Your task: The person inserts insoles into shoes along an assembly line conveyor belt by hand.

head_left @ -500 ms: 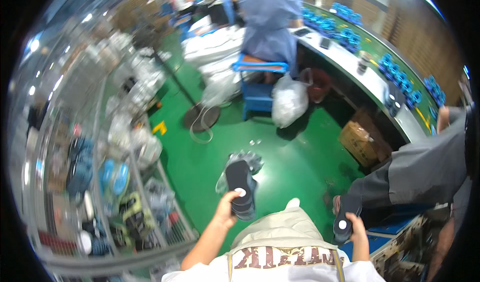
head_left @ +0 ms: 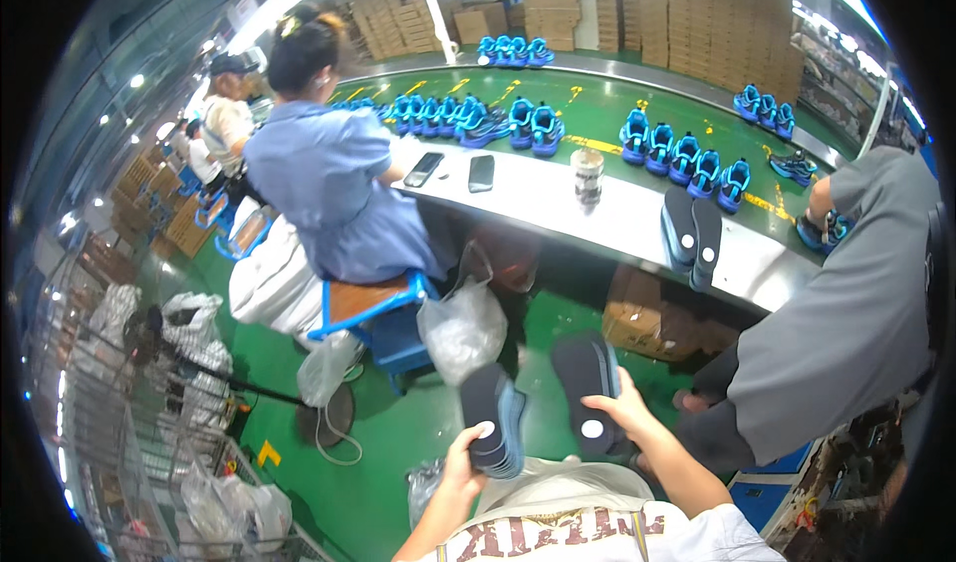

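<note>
My left hand [head_left: 460,476] is closed around a stack of shoe insoles [head_left: 486,401], black on top with grey-blue edges and a white round spot at the heel. In my right hand [head_left: 627,411] is a second insole stack [head_left: 580,368] of the same kind, its white spot by my thumb. Both stacks are held in front of my body, toes pointing away, apart from each other. Beyond them, two more insole piles [head_left: 679,225] lie side by side on the white bench top [head_left: 543,189].
Blue sports shoes [head_left: 683,156] stand in rows on the green conveyor [head_left: 597,114]. Two phones [head_left: 481,174] and a jar [head_left: 588,176] are on the bench. A person in blue [head_left: 329,174] sits left; another in grey [head_left: 846,293] works right. A carton [head_left: 637,313] sits underneath.
My view has swung right and up toward the bench. My right hand has brought its insoles inward, closer to the left stack. Both hands keep their hold.
</note>
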Motion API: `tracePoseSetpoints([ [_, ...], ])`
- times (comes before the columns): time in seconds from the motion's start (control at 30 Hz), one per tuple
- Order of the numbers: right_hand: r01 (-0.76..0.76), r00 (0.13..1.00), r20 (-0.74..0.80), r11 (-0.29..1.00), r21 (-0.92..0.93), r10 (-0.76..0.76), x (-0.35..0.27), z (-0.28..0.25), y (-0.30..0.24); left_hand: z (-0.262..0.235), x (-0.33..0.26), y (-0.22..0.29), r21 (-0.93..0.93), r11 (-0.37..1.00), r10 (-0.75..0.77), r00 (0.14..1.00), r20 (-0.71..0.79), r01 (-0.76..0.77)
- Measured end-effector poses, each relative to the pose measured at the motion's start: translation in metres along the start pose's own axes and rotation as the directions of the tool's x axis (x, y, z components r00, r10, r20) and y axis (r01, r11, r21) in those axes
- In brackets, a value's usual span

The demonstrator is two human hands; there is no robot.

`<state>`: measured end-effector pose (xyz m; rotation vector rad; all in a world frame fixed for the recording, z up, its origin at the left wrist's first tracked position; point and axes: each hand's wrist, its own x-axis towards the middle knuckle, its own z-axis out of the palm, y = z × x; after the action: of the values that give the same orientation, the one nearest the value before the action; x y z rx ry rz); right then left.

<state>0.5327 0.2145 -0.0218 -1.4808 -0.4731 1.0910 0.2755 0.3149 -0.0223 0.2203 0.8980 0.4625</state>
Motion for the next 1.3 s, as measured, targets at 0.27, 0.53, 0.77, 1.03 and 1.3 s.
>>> tracePoseSetpoints([
  [0.27,0.156,0.986,-0.046,0.986,-0.059,-0.159,0.138,-0.014,-0.051,0.086,0.135,0.126,0.234,0.922,0.23,0.924,0.307,-0.307],
  [0.53,0.373,0.454,-0.891,0.911,0.178,-0.012,0.127,-0.121,-0.096,0.33,0.294,0.148,0.742,0.651,-0.451,0.703,0.549,-0.161],
  [0.77,0.459,0.428,-0.867,0.888,-0.034,-0.254,0.17,-0.145,-0.119,0.411,0.408,0.071,0.522,0.847,-0.3,0.9,0.315,0.099],
  [1.03,0.35,0.824,-0.526,0.919,0.181,-0.21,0.361,-0.191,-0.137,0.392,0.467,0.102,0.541,0.84,-0.104,0.969,0.225,-0.035],
  [1.3,-0.122,0.799,-0.593,0.938,-0.323,-0.1,0.383,-0.209,-0.103,0.407,0.48,0.087,0.81,0.56,-0.442,0.889,0.119,0.17],
])
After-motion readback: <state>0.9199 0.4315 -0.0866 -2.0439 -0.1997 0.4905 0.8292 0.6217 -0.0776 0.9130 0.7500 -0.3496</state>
